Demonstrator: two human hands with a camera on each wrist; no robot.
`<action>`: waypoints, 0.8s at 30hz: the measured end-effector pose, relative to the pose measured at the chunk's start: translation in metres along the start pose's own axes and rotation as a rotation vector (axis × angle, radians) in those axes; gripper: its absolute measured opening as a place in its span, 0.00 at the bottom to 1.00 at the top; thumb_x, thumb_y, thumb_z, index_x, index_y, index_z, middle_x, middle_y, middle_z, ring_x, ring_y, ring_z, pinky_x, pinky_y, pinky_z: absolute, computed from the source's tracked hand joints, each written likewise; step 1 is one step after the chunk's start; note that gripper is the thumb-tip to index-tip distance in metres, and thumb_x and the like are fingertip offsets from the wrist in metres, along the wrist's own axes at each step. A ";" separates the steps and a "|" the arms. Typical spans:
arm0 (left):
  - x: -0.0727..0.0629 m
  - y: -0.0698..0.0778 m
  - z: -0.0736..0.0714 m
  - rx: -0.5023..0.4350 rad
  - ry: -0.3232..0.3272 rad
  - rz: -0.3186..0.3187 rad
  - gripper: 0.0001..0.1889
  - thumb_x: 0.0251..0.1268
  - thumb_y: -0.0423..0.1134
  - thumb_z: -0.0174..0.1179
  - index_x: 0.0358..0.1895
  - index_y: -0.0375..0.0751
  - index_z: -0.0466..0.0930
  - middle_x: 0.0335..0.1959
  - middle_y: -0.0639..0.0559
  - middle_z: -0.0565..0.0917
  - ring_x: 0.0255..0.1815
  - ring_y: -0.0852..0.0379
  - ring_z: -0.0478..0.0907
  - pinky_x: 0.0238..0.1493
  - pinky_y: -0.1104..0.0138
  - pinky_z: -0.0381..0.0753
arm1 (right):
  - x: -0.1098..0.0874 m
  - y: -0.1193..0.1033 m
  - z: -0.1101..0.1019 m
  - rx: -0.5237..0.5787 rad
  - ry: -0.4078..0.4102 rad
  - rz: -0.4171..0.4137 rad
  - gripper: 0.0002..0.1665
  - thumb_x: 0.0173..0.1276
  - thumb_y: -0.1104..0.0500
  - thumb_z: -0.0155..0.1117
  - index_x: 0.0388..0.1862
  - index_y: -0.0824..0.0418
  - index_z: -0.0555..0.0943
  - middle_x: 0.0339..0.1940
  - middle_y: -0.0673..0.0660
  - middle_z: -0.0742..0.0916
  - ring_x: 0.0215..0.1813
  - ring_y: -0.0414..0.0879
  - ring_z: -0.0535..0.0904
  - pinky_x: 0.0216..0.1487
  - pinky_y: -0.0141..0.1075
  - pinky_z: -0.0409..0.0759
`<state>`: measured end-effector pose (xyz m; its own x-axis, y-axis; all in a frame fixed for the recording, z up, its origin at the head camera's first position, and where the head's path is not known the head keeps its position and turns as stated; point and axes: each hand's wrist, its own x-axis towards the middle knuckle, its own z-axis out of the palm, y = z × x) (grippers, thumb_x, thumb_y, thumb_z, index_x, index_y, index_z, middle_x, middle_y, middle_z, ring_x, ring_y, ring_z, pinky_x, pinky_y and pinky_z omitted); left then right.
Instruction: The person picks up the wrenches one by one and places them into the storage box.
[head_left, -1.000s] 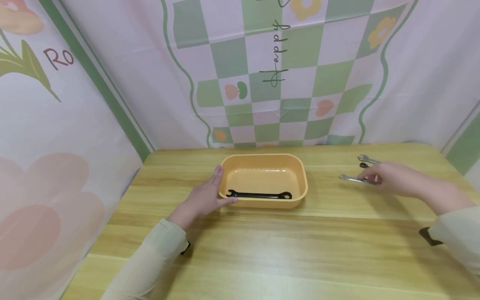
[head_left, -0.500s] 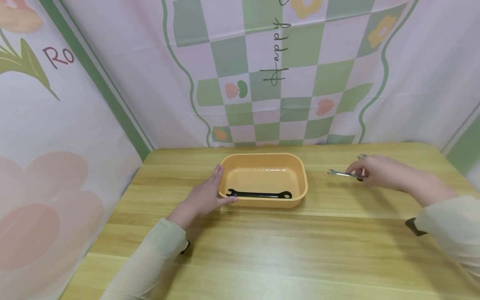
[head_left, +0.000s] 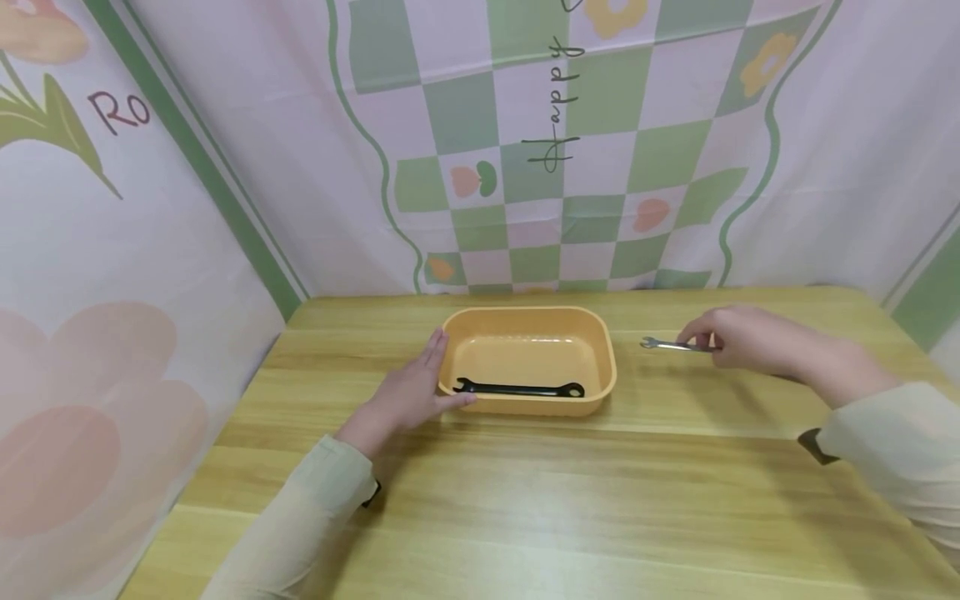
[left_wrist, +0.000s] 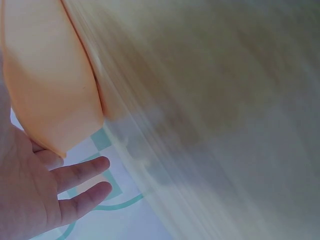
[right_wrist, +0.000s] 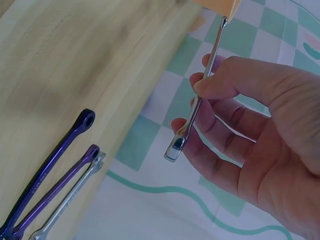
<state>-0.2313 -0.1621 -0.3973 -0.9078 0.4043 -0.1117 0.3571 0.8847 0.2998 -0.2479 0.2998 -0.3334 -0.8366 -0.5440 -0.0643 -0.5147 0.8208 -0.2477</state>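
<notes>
A yellow-orange plastic bin stands on the table, a black combination wrench lying inside along its near wall. My left hand rests against the bin's left end, fingers straight along the rim and thumb over the near edge. In the left wrist view, two of its fingers extend free past the bin's corner. Right of the bin, my right hand pinches a silver combination wrench between thumb and fingers, above the table. The right wrist view shows the wrench slanting through the grip, one end toward the bin.
In the right wrist view, a dark wrench, a purple wrench and another silver wrench lie side by side on the wooden table. My right hand hides them in the head view. A patterned curtain hangs behind the table.
My right hand has moved left and slightly up with the silver wrench, toward the bin. The wrenches behind it have become hidden in the head view. My left hand stays put.
</notes>
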 end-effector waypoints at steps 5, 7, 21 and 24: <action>-0.001 0.001 -0.001 0.003 -0.001 0.003 0.59 0.67 0.74 0.52 0.83 0.39 0.31 0.85 0.45 0.35 0.66 0.38 0.75 0.38 0.63 0.82 | 0.001 -0.006 -0.003 0.018 -0.006 0.008 0.24 0.54 0.78 0.66 0.50 0.62 0.88 0.35 0.50 0.86 0.35 0.43 0.78 0.36 0.42 0.80; -0.001 0.001 -0.001 0.007 -0.002 0.003 0.59 0.67 0.74 0.52 0.83 0.39 0.31 0.85 0.45 0.35 0.63 0.38 0.77 0.36 0.64 0.81 | 0.002 -0.009 -0.004 0.022 -0.007 0.005 0.24 0.55 0.78 0.66 0.50 0.63 0.88 0.34 0.49 0.86 0.35 0.43 0.78 0.36 0.42 0.80; -0.003 0.002 -0.001 0.000 -0.001 0.002 0.60 0.66 0.74 0.53 0.84 0.40 0.31 0.85 0.45 0.36 0.65 0.37 0.76 0.27 0.67 0.77 | 0.018 -0.024 -0.002 0.043 -0.003 -0.060 0.26 0.51 0.79 0.64 0.48 0.61 0.89 0.31 0.46 0.84 0.33 0.41 0.77 0.34 0.39 0.79; -0.003 0.002 -0.001 -0.001 -0.002 0.002 0.60 0.66 0.75 0.52 0.84 0.40 0.31 0.85 0.45 0.36 0.64 0.37 0.77 0.27 0.67 0.77 | 0.021 -0.028 -0.001 0.047 0.007 -0.073 0.27 0.50 0.79 0.63 0.47 0.61 0.89 0.30 0.45 0.84 0.32 0.40 0.76 0.33 0.38 0.78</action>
<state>-0.2278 -0.1619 -0.3950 -0.9067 0.4063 -0.1130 0.3585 0.8837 0.3008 -0.2512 0.2654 -0.3267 -0.7985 -0.6007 -0.0381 -0.5650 0.7699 -0.2966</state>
